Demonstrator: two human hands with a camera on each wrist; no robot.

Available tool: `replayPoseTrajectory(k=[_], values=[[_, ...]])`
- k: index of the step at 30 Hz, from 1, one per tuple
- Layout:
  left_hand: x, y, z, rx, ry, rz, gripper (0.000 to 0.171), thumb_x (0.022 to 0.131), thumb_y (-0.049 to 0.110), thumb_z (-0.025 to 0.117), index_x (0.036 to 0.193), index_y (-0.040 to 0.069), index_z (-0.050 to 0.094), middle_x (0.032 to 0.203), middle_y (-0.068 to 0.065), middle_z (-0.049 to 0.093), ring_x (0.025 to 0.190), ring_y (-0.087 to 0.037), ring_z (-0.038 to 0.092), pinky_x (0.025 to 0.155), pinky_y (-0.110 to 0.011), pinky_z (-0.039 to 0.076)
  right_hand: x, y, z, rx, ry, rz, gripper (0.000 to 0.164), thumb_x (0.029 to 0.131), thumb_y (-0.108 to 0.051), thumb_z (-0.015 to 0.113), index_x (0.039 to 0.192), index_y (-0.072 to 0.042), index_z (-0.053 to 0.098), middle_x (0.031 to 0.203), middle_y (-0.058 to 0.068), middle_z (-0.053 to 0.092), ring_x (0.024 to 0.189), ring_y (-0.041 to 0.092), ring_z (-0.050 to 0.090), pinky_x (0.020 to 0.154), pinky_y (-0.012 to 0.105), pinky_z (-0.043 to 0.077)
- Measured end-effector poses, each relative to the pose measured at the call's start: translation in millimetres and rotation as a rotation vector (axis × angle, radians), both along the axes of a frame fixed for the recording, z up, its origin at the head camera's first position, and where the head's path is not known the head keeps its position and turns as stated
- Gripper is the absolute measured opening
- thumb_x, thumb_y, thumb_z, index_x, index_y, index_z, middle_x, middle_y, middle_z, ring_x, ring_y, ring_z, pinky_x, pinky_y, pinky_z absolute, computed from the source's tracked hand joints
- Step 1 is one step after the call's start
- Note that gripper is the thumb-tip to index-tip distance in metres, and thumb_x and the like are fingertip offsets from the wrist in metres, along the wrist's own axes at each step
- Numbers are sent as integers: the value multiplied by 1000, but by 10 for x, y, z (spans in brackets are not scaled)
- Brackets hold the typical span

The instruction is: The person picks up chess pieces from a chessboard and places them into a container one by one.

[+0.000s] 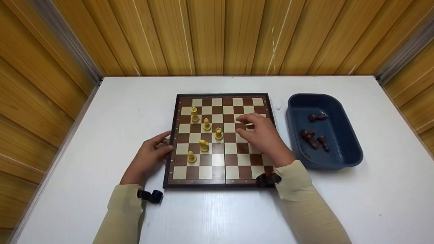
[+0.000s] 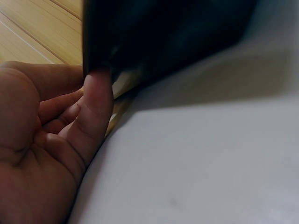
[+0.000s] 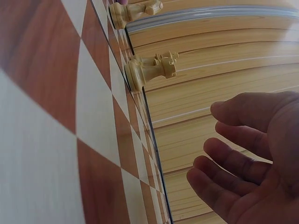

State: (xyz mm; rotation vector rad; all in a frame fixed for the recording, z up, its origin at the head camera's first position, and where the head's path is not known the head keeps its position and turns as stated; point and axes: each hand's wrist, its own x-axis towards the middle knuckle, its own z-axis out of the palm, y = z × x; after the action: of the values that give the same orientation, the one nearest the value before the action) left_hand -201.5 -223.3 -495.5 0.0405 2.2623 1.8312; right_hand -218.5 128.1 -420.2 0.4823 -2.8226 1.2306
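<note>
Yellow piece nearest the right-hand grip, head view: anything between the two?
Nothing visible: only bare squares of the chessboard lie between the right-hand grip and that yellow piece; the other yellow pieces stand on its far side.

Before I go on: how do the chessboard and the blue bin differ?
The chessboard is flat and checkered; the blue bin is deep-walled and plain. The chessboard carries upright yellow chess pieces, while the blue bin holds dark brown ones lying down. The left hand touches the chessboard's left edge; neither hand is on the blue bin. Both rest on the white table.
</note>
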Motion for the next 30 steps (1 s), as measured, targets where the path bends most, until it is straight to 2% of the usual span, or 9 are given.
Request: replayPoseTrajectory(k=[8, 19, 24, 30], values=[[9, -8, 5, 7, -5, 1, 56, 92, 10, 64, 145, 16, 46, 117, -16, 54, 78, -10, 62, 64, -24, 52, -2, -55, -17, 19, 29, 10, 33, 88, -19, 69, 119, -7, 67, 117, 11, 65, 107, 27, 62, 95, 42, 51], [20, -2, 8, 41, -4, 3, 54, 92, 8, 63, 144, 15, 47, 116, -16, 54, 76, -11, 61, 62, -24, 52, 1, -137, -51, 55, -16, -1, 34, 88, -23, 68, 121, -14, 66, 119, 6, 63, 105, 24, 63, 92, 40, 52], [10, -2, 0, 26, -5, 11, 55, 92, 9, 63, 144, 16, 47, 116, -16, 53, 77, -10, 61, 64, -23, 52, 9, -174, -53, 63, -59, 4, 35, 89, -25, 67, 123, -18, 65, 123, 2, 62, 111, 23, 60, 95, 40, 50], [18, 7, 19, 19, -7, 11, 54, 92, 9, 63, 144, 16, 47, 116, -16, 52, 80, -12, 61, 66, -24, 53, 8, -215, -66, 66, -58, 15, 35, 89, -26, 67, 123, -17, 65, 123, 0, 62, 111, 24, 60, 95, 40, 50]])
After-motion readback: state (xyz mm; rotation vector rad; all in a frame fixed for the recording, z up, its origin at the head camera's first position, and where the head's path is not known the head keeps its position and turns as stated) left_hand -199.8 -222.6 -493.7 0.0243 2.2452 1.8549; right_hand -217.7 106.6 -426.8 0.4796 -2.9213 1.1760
